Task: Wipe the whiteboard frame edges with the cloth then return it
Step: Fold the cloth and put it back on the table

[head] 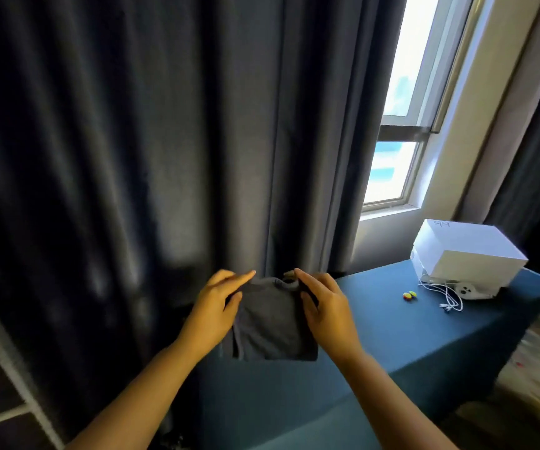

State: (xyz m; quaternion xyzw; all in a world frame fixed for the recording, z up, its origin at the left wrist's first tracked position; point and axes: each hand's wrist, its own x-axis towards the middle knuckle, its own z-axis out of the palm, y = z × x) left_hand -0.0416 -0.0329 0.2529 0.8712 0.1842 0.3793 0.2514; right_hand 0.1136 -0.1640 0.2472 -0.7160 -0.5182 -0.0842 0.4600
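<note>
Here, both hands' fingers pinch the soft, folded grey cloth (273, 323), left hand (211, 315) and right hand (328, 315), seemingly over the blue-draped table (424, 336).

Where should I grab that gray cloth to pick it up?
Probably by its top corners, from above, one from each side. The gray cloth hangs folded between the left hand and right hand, which pinch there so it stays flat.

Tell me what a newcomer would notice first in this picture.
Both hands, the left hand and right hand, hold a dark grey cloth by its upper corners at centre. Behind hangs a dark curtain, with a bright window at upper right. A white box sits on the blue table at right.
</note>
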